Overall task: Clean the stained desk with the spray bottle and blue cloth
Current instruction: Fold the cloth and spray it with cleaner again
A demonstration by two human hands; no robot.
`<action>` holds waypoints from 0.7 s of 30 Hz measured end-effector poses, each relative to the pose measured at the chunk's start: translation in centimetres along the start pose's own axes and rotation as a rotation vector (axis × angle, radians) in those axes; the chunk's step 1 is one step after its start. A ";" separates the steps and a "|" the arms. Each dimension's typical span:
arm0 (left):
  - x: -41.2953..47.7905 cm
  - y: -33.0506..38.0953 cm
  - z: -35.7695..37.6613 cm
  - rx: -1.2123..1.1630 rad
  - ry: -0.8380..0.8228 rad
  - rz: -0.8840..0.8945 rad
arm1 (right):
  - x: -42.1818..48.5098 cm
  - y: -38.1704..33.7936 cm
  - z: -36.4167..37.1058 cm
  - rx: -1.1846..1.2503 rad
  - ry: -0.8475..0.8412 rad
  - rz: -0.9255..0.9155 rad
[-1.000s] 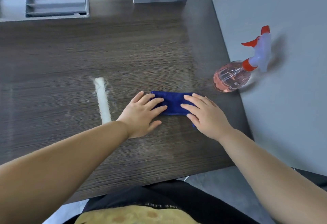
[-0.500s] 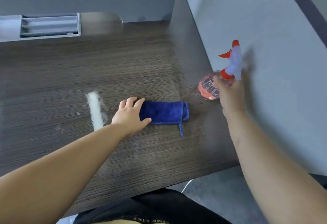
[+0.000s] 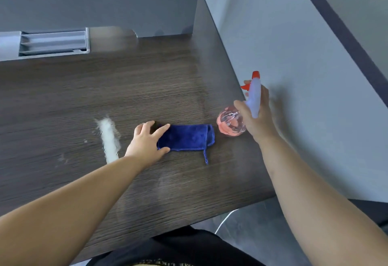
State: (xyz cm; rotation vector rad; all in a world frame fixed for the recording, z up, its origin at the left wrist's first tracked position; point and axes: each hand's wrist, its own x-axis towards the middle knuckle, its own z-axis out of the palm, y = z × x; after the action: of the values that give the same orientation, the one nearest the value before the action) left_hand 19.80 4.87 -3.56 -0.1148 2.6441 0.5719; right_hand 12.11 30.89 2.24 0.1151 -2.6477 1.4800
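At the right edge of the dark wood-grain desk (image 3: 168, 76), the right hand (image 3: 259, 118) is wrapped around the neck of the clear spray bottle with pink liquid, a white head and a red trigger (image 3: 231, 124). Its fingers curl round the neck just under the head. The motion blur hides whether a finger is on the trigger yet. The bottle leans, its round body just beside the right end of the folded blue microfibre cloth (image 3: 186, 137). Whether its base is off the wood I cannot tell.

The left hand (image 3: 147, 141) lies on the left end of the cloth, fingers spread and fairly straight, forefinger along the far edge and thumb at the near edge. It rests there rather than bunching the fabric. The cloth lies flat on the desk, a small loop hanging from its near right corner.

The white powdery streak (image 3: 109, 137) sits on the desk just left of that hand, with faint specks around it, so the stain looks untouched.

The step in hand appears to be picking up the sprayer. The next move probably means carrying the bottle over the cloth, aiming the nozzle down at the streak and squeezing, then wiping. A grey slotted tray (image 3: 54, 43) sits at the back left.
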 end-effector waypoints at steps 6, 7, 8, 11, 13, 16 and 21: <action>1.0 0.0 -0.3 0.117 0.101 0.033 | -0.7 -1.5 -0.8 0.043 -0.327 0.059; 1.1 -0.1 -0.6 0.112 0.111 0.032 | -0.8 -2.0 -0.8 0.084 -0.388 0.129; 1.0 -0.5 -0.8 0.112 0.112 0.027 | -1.0 -2.6 -0.5 0.123 -0.467 0.202; 0.2 -1.9 -0.8 0.187 0.095 -0.047 | -2.2 -3.8 1.0 0.069 -0.759 0.312; -0.5 -2.6 -0.7 0.206 0.061 -0.144 | -3.1 -3.9 2.5 0.011 -0.882 0.365; -1.3 -2.6 -0.4 0.128 0.010 -0.275 | -3.9 -3.5 5.0 -0.044 -0.921 0.445; -2.0 -2.4 0.3 0.058 -0.074 -0.385 | -4.5 -3.6 8.0 -0.122 -0.926 0.516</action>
State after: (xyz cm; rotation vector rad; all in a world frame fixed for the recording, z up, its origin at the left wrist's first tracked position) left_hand 22.16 2.75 -3.86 -0.5592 2.4719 0.3610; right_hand 16.57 22.25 0.52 0.1385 -3.7273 1.6766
